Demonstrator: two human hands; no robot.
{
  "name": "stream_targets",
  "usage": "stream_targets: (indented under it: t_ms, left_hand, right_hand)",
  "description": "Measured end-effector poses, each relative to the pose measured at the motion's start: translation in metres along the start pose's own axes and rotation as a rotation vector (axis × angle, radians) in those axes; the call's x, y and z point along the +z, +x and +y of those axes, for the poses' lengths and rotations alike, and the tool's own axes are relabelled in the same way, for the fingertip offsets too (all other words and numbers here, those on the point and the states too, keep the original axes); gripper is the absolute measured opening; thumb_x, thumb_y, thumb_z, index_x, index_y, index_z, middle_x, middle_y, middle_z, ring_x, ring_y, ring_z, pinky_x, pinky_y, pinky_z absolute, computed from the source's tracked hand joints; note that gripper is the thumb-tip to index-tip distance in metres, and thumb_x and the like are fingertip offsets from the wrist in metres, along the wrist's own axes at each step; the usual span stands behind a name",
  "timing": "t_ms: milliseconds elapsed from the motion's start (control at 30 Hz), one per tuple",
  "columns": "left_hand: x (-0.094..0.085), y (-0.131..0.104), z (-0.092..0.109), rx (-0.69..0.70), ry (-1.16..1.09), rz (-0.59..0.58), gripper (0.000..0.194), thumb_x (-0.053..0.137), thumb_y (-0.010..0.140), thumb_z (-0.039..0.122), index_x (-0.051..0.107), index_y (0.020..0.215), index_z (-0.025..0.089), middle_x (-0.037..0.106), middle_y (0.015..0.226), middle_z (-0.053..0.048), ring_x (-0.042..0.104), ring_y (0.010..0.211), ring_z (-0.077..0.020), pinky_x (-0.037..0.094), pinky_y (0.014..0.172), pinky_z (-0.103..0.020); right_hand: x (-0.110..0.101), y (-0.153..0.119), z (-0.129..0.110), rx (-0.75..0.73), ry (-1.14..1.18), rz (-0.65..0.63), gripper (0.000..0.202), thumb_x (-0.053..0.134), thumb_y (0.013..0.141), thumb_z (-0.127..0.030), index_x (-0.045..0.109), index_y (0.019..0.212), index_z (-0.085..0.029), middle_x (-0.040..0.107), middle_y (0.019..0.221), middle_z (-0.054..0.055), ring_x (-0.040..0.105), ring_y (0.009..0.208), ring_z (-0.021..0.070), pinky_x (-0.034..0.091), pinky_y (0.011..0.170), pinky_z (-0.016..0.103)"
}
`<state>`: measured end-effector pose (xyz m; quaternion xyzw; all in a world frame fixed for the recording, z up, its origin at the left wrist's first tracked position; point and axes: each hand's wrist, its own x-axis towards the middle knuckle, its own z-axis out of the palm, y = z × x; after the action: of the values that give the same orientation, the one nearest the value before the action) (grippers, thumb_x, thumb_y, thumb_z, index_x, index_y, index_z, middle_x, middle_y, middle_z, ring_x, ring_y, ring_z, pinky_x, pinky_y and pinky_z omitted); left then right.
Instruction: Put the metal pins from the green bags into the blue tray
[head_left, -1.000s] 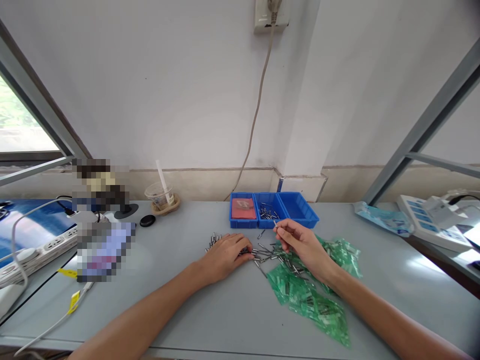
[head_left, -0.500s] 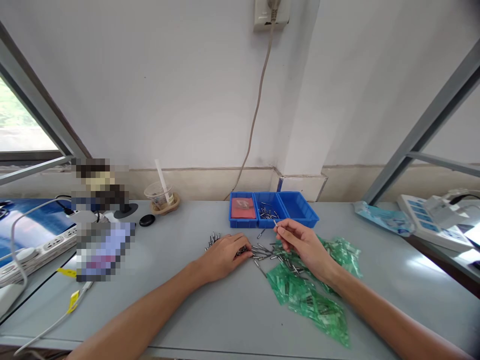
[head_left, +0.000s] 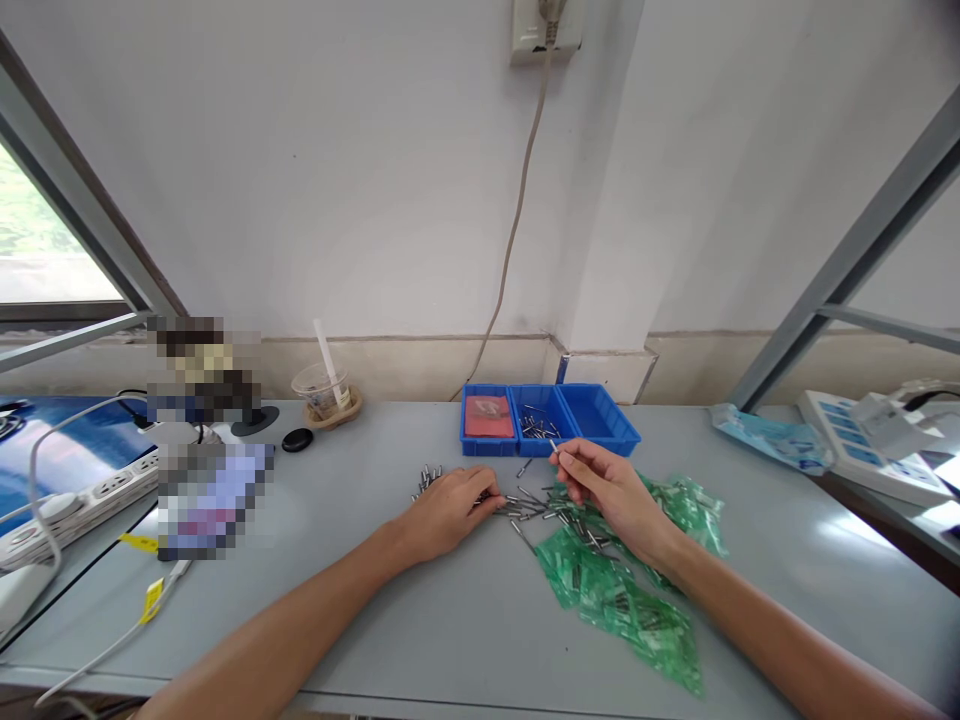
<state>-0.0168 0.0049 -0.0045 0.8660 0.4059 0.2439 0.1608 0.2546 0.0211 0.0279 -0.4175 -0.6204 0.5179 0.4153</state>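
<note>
My right hand (head_left: 606,490) pinches a thin metal pin (head_left: 553,446) between thumb and fingertips, in front of the blue tray. My left hand (head_left: 454,513) rests low on the table, fingertips drawn together over metal pins; what they grip is hidden. Between the hands lies a loose heap of metal pins (head_left: 530,504), each with a thicker end. Another cluster of pins (head_left: 427,480) sits beyond the left hand's knuckles. Green plastic bags (head_left: 626,605) with pins inside lie under and around the right hand.
The blue tray (head_left: 600,415) has three compartments: a red packet (head_left: 487,417) in the left, pins in the middle. At left are a plastic cup with a straw (head_left: 321,390), a black round lid (head_left: 298,440) and a power strip (head_left: 112,485). A light-blue packet (head_left: 772,438) lies right.
My left thumb and forefinger have closed together over the pins. My right hand keeps the pin at nearly the same place; the view has shifted slightly.
</note>
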Motion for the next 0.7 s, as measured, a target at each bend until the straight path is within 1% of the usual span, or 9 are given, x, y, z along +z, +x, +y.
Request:
stream_targets:
  t_ms: [133, 367, 533, 600, 700]
  left_hand:
    - [-0.0003, 0.0001, 0.0019, -0.047, 0.011, -0.01, 0.018, 0.05, 0.111, 0.035, 0.057, 0.1, 0.022, 0.069, 0.094, 0.0, 0.062, 0.084, -0.0197, 0.043, 0.074, -0.029]
    - [-0.0009, 0.0015, 0.0046, -0.092, 0.018, -0.038, 0.021, 0.045, 0.112, 0.036, 0.056, 0.101, 0.022, 0.07, 0.096, -0.002, 0.062, 0.085, -0.0212, 0.044, 0.074, -0.031]
    - [0.0007, 0.0009, 0.003, -0.091, 0.048, -0.041, 0.02, 0.046, 0.112, 0.036, 0.055, 0.102, 0.022, 0.07, 0.097, -0.002, 0.061, 0.087, -0.0219, 0.044, 0.074, -0.031]
    - [0.0017, 0.0006, 0.0018, -0.082, 0.057, -0.031, 0.021, 0.045, 0.112, 0.037, 0.056, 0.102, 0.022, 0.07, 0.097, -0.002, 0.061, 0.086, -0.0219, 0.044, 0.074, -0.031]
    - [0.0025, 0.0008, 0.0002, -0.043, 0.048, -0.013, 0.023, 0.042, 0.113, 0.038, 0.056, 0.104, 0.022, 0.069, 0.097, -0.002, 0.06, 0.084, -0.0206, 0.045, 0.077, -0.032]
  right_hand:
    - [0.0005, 0.0001, -0.0009, -0.003, -0.011, 0.02, 0.046, 0.066, 0.092, -0.067, 0.071, 0.1, -0.023, 0.062, 0.085, 0.004, 0.049, 0.067, 0.0164, 0.045, 0.061, 0.031]
    - [0.0009, 0.0001, -0.0009, -0.006, 0.0, 0.02, 0.041, 0.066, 0.094, -0.063, 0.071, 0.101, -0.023, 0.062, 0.085, 0.003, 0.049, 0.066, 0.0156, 0.044, 0.061, 0.03]
    - [0.0006, 0.0016, 0.0028, -0.016, -0.001, 0.037, 0.04, 0.065, 0.095, -0.063, 0.068, 0.102, -0.024, 0.061, 0.085, 0.002, 0.051, 0.069, 0.0158, 0.045, 0.063, 0.029]
    - [-0.0003, 0.0026, 0.005, -0.047, -0.041, 0.053, 0.039, 0.063, 0.097, -0.063, 0.067, 0.103, -0.024, 0.062, 0.086, 0.002, 0.052, 0.072, 0.0172, 0.046, 0.066, 0.03]
    - [-0.0023, 0.004, 0.0084, -0.118, -0.144, 0.115, 0.037, 0.059, 0.099, -0.061, 0.066, 0.104, -0.026, 0.064, 0.091, 0.003, 0.053, 0.076, 0.019, 0.047, 0.071, 0.032]
